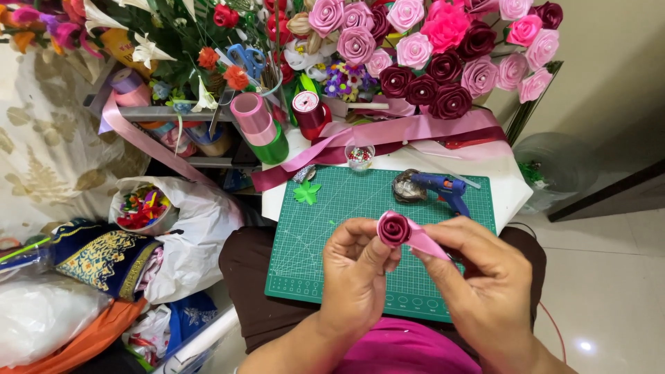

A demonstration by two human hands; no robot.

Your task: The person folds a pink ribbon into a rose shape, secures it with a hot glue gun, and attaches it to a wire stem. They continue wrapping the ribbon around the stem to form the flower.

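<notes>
My left hand (353,273) pinches a small dark pink ribbon rose (393,228) from below, fingers closed around its base. My right hand (485,280) holds the loose pink ribbon tail (424,242) that runs off the rose to the right. Both hands hover over the near part of a green cutting mat (312,235) on a small white table (509,181). A blue glue gun (443,187) lies on the mat just beyond my hands, with a small dark dish (404,188) to its left.
A green paper leaf (306,192) lies on the mat's far left corner. Behind stand ribbon spools (258,125), a red spool (307,109), a small bead cup (359,156), long pink ribbons (415,130) and a bouquet of ribbon roses (443,55). Bags and fabric (187,235) crowd the floor at left.
</notes>
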